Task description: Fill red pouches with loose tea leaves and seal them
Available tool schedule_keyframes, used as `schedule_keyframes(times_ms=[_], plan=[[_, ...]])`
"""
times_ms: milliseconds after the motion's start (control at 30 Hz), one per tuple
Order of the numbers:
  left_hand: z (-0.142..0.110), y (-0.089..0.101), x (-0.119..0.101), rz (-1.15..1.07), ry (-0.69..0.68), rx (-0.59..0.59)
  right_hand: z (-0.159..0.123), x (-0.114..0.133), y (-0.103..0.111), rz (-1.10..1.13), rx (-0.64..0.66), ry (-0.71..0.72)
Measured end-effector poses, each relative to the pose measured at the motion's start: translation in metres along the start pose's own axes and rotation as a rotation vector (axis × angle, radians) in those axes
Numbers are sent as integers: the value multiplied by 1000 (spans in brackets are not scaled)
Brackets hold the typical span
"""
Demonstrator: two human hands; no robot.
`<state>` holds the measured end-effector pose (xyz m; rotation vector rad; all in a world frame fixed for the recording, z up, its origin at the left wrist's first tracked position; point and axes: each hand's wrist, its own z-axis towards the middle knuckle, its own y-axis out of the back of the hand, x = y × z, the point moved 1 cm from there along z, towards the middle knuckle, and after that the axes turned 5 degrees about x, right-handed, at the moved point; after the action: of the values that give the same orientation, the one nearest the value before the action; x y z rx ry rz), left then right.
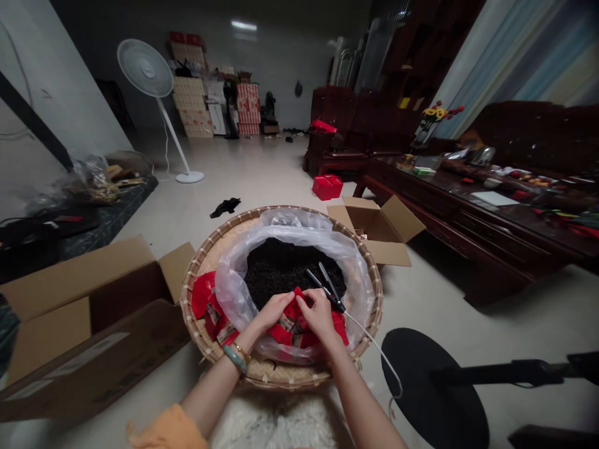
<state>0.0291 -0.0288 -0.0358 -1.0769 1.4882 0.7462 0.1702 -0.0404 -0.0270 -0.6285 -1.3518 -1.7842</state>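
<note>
Two bare hands pinch a small red packet point(294, 310) between them, the left hand point(275, 312) and right hand point(319, 315) close together, their fingertips point(291, 300) meeting on its upper part. Just beyond the right hand lies a black two-armed tong tool point(327, 288), its arms apart, with a white cord trailing from it; whether the fingers touch it, I cannot tell. More red packets point(206, 296) lie left of the hands, in a round woven bamboo tray point(189, 299) lined with a clear plastic bag point(229, 293). Ahead of the fingers, the bag holds a mound of loose black leaves point(285, 268).
</note>
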Motion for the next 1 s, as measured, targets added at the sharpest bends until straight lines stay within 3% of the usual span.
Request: schedule_keyframes(times_ms=[233, 467, 567, 767, 1000], plan=[[-5, 16, -2, 9, -10, -35, 2, 9, -15, 2, 33, -14], [-20, 42, -7, 2, 68, -60, 1, 32, -37, -7, 73, -15], [-26, 52, -13, -82, 100, -71, 8, 44, -41, -4, 127, 20], [-29, 73, -12, -339, 304, -78, 31, 64, -50, 22, 209, 68], [-33, 86, -14, -377, 361, -166, 34, 68, -52, 87, 242, 151]])
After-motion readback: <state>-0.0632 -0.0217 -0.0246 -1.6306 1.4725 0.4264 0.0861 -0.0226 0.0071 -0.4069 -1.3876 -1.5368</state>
